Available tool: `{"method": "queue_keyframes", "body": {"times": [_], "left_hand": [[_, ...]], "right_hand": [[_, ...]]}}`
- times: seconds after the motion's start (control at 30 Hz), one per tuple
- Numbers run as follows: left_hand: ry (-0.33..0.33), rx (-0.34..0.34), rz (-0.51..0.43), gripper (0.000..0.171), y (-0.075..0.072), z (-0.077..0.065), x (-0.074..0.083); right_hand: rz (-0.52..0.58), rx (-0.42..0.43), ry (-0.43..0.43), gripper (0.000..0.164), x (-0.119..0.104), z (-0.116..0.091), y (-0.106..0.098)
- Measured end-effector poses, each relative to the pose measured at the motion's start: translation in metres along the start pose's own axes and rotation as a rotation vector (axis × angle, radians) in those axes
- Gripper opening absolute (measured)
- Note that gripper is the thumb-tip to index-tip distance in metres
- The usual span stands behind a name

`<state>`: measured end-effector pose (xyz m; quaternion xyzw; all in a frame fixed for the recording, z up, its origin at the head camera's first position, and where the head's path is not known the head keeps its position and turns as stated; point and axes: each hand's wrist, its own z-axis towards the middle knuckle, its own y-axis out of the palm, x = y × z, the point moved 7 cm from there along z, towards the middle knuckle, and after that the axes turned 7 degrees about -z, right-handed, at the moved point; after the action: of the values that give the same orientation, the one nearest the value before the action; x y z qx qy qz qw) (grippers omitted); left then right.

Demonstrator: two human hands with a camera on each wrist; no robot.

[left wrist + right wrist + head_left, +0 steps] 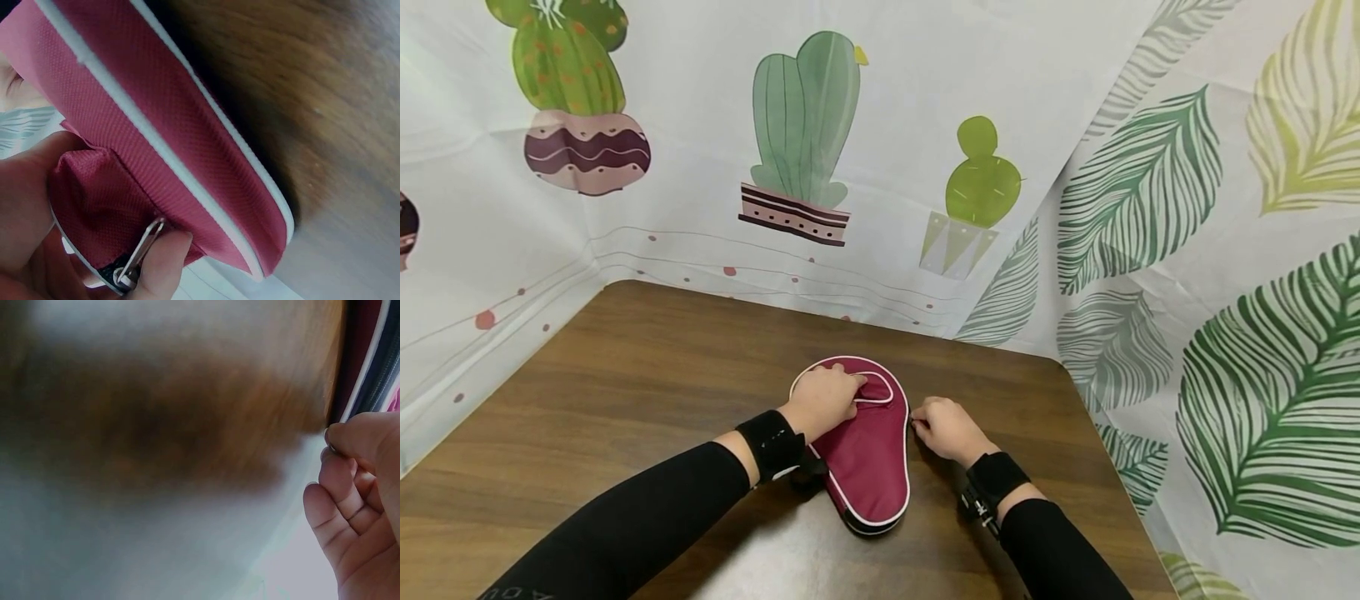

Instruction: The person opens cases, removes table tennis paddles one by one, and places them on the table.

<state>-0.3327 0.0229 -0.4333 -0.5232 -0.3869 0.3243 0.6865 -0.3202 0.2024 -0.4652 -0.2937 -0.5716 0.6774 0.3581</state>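
Note:
A maroon table tennis bat case (874,467) with white piping lies on the table, its narrow end toward me. My left hand (826,400) is on its wide part and grips the small round pocket (94,187) between thumb and fingers. A metal zip pull (145,250) on that pocket lies against one fingertip. At the case's right side, my right hand (953,429) pinches the main zip's pull, mostly hidden between thumb and forefinger. Dark zip tape (380,375) runs along the case's edge there. The other right fingers (325,506) are loosely curled.
The brown wooden table (647,400) spreads around the case. White cloth (700,150) printed with cacti and leaves hangs behind it and along its sides. Each wrist wears a black strap (771,446) with a small camera.

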Motion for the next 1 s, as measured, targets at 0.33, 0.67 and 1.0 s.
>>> {"method": "queue_keyframes", "body": {"times": [0.33, 0.67, 1.0], "left_hand": [[-0.016, 0.002, -0.001, 0.04, 0.002, -0.001, 0.001], [-0.009, 0.044, 0.04, 0.036, -0.006, -0.005, 0.008], [-0.007, 0.047, 0.076, 0.036, -0.004, -0.006, 0.011]], "right_hand": [[-0.011, 0.015, -0.005, 0.008, 0.001, -0.001, 0.001], [-0.015, 0.031, -0.019, 0.011, 0.002, -0.001, 0.002], [0.012, 0.013, -0.035, 0.013, 0.0, -0.005, 0.001]]}}
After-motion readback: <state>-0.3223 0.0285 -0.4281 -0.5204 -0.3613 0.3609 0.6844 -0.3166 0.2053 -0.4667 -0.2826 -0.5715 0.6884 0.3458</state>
